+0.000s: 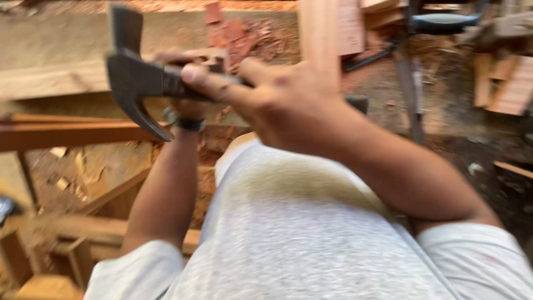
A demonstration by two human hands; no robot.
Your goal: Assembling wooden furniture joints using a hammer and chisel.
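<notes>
Steel-headed and surely top-heavy, the claw hammer [136, 83] sat raised above the grey-shorted lap [300, 222], the right hand [277, 105] clenched around its stiff handle just behind the head, while the left hand [189, 66], beyond the hammer, was too hidden to judge.

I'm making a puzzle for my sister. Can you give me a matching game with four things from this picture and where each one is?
Things:
1. hammer
2. wristband
3. reddish wooden bar
4. wood scraps

Places:
A. top middle, on the ground
B. gripped in the right hand
C. around the left wrist
D. far left, lying level under the hammer head

Pairs: 1-B, 2-C, 3-D, 4-A
</notes>
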